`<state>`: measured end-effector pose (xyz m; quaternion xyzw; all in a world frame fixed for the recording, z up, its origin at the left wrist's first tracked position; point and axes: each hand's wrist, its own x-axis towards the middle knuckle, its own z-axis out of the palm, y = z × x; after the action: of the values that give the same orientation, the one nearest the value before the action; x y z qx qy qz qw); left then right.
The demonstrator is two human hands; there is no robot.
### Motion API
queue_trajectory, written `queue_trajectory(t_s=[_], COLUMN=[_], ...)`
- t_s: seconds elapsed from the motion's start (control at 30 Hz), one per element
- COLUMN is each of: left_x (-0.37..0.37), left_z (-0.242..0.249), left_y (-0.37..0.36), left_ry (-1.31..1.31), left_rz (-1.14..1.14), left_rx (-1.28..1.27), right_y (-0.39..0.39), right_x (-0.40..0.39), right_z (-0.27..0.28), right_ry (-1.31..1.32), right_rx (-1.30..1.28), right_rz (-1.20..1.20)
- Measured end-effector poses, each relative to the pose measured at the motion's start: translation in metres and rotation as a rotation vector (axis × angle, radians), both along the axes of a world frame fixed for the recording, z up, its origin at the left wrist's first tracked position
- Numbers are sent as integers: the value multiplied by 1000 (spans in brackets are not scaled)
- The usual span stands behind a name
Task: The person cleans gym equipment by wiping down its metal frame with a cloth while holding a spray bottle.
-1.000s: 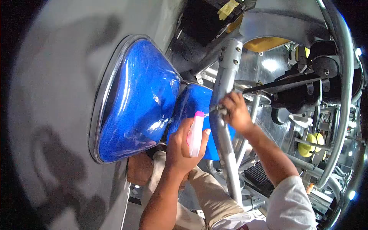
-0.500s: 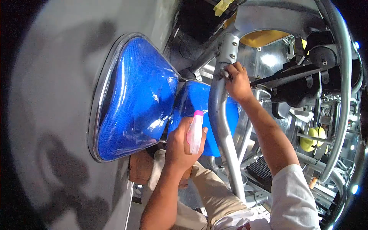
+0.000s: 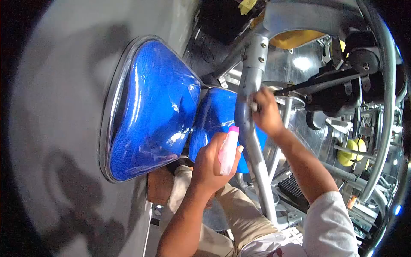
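My left hand [image 3: 208, 167] is closed around a spray bottle with a white and pink trigger head [image 3: 230, 152]; the hand hides the bottle's body. It hovers in front of a blue seat pad [image 3: 216, 109] under clear plastic. My right hand [image 3: 269, 112] is at a bent silver metal tube [image 3: 247, 88], fingers curled and slightly blurred. Something small and greyish shows at its fingertips against the tube, too hidden to name. Bolts fasten a collar [image 3: 256, 51] at the tube's upper part.
A larger blue pad [image 3: 154, 111], plastic-covered with a metal rim, stands beside a grey wall [image 3: 64, 107]. At the right are another curved tube [image 3: 387, 98], black padded rollers [image 3: 334, 100] and a yellow round object [image 3: 352, 153]. A brown block [image 3: 160, 186] is by my legs.
My right hand has slid down along the tube, away from the bolted collar. The left hand with the spray bottle has shifted slightly right.
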<state>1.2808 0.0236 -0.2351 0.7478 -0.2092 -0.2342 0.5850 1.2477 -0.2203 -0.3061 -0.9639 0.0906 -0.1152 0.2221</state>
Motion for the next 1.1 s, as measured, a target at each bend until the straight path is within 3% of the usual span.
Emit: queue_trajectory(t_s=[0.03, 0.1, 0.2, 0.3, 0.37, 0.4, 0.43, 0.5, 0.57, 0.67, 0.87, 0.97, 1.03, 1.1], left_x=[2, 8, 9, 9, 8, 12, 16, 18, 18, 16, 20, 14, 9, 5], left_z=[0, 0, 3, 0, -2, -1, 1, 0, -4, -7, 1, 1, 2, 4], left_y=[1, 6, 5, 8, 12, 14, 16, 18, 17, 15, 22, 18, 16, 18], left_ry=[-8, 3, 19, 34, 38, 27, 18, 7, -3, 69, -39, -12, 17, 6], left_rz=[8, 22, 54, 36, 38, 47, 55, 80, 131, 109, 141, 124, 111, 92], left_rx=[-11, 13, 50, 46, 12, 31, 53, 81, 87, 38, 42, -30, -21, -18], right_y=[8, -2, -39, -16, 8, 17, 31, 9, -19, -24, 61, 23, 12, 35], right_x=[-12, -7, 39, 48, 15, 1, -9, 2, 39, 79, 35, 79, 119, 105], right_z=[4, 7, -5, 5, 8, 17, 26, 23, 13, 23, 37, -11, 10, 13], right_ry=[87, 55, 14, -32, 12, 94, 230, 290, 203, 377, 783, 710, 751, 869], right_rx=[73, -47, -186, -198, -272, -243, -168, -278, -531, -718, -601, -880, -868, -899], right_rz=[65, 178, -16, -200, -28, 208, 134, 235, 136, 46, 524, 424, 280, 414])
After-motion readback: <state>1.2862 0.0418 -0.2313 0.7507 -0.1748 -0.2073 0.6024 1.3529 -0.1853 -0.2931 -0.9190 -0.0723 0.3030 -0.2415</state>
